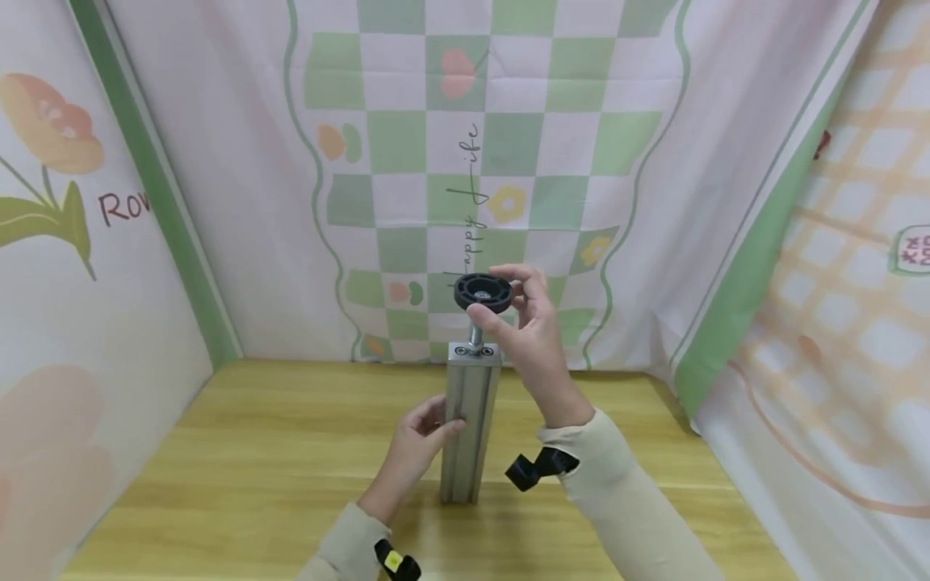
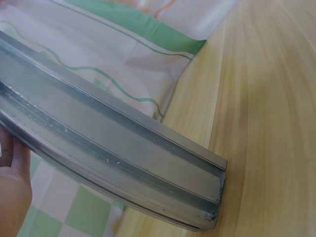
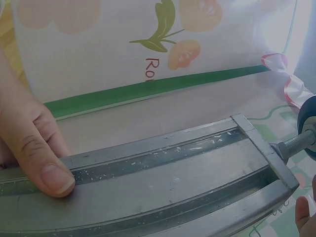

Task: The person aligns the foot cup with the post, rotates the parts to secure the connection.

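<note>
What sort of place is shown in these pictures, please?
Probably a small screened work booth: patterned cloth hangs behind and along both sides of a wood-grain tabletop, where the left hand holds a metal bar.

- I've got the left arm (image 1: 347, 542) slanting in from seven o'clock, and there's the left hand (image 1: 411, 445), angled up toward one.
- Left thumb (image 1: 454, 430) points to two, facing curled fingers (image 1: 429, 409): that's a grip!
- Over to my right arm (image 1: 626, 488), in from five o'clock, aimed at eleven, the right hand (image 1: 536, 332) sitting higher.
- And it's holding on: right thumb (image 1: 487, 318) toward ten, index finger (image 1: 528, 274) bent toward nine.
</note>
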The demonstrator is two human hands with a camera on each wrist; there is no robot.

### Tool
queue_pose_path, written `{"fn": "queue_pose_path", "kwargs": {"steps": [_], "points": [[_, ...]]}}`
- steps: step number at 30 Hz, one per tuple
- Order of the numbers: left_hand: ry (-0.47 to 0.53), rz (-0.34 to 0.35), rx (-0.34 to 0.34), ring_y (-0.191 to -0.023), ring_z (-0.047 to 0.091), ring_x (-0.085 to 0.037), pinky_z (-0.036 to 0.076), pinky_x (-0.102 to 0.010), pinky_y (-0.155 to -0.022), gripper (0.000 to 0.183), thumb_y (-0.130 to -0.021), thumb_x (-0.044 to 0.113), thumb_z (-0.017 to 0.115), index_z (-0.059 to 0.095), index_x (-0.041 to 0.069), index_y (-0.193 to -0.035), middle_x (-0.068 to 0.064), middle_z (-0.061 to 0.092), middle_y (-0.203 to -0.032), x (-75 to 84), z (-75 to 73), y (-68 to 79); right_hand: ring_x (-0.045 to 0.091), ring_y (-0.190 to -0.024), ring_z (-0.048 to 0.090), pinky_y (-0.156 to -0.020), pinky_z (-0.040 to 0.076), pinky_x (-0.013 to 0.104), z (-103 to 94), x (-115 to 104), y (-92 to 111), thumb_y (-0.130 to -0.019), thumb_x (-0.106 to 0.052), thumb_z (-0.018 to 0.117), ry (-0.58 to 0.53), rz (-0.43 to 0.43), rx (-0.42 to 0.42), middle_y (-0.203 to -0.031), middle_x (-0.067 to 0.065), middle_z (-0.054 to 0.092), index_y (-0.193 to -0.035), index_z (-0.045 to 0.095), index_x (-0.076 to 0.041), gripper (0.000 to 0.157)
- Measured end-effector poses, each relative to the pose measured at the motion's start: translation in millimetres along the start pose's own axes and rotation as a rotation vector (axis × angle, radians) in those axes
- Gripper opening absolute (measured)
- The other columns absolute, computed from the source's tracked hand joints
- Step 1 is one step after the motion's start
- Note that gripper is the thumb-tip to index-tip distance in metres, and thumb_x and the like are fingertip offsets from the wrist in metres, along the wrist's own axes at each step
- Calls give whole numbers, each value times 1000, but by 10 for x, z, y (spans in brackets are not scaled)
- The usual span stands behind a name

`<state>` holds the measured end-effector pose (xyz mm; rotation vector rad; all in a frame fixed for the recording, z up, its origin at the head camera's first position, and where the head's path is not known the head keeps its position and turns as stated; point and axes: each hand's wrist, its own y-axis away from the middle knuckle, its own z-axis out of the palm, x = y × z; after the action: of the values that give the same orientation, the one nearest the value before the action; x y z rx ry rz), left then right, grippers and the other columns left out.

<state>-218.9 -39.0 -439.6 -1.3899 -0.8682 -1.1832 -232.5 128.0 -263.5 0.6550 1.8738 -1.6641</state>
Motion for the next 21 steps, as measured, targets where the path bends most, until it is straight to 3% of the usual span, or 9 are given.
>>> {"fn": "queue_pose_path", "kwargs": {"steps": [4, 7, 11, 15, 21], "points": [[-7, 10, 0, -96, 62, -21, 54, -27, -82, 43, -88, 25, 80, 67, 9, -125, -9, 67, -104, -10, -17, 3, 26, -106, 48, -98, 39, 34, 10, 21, -1, -90, -48, 72, -32, -18, -24, -126, 9, 43, -131, 51, 0, 67], [-10, 14, 1, -95, 62, -21, 54, -27, -82, 43, -88, 24, 80, 67, 8, -125, -9, 67, -104, -8, -17, 0, 29, -114, 50, -105, 36, 37, 7, 16, -12, -100, -40, 52, -114, 4, -70, -129, 11, 48, -140, 45, -1, 56], [-15, 16, 6, -94, 62, -20, 54, -26, -81, 43, -88, 23, 80, 67, 8, -125, -9, 67, -103, -3, -10, -1, 29, -134, 41, -117, 20, 43, 6, -3, -42, -102, -26, 30, -241, 37, -154, -144, 15, 46, -149, 36, 2, 55], [-18, 9, 8, -95, 62, -21, 54, -27, -82, 43, -87, 24, 80, 67, 8, -125, -8, 67, -103, 6, -5, 6, 30, -140, 36, -118, 17, 45, -8, 8, -51, -103, -23, 29, -293, 49, -205, -150, 16, 44, -147, 39, 5, 54], [-30, -6, -1, -98, 62, -22, 54, -27, -83, 43, -88, 24, 79, 67, 9, -126, -9, 67, -105, 29, -13, 11, 33, -138, 39, -117, 21, 45, -33, 24, -51, -102, -20, 32, -297, 39, -200, -144, 16, 50, -143, 48, -1, 48]]}}
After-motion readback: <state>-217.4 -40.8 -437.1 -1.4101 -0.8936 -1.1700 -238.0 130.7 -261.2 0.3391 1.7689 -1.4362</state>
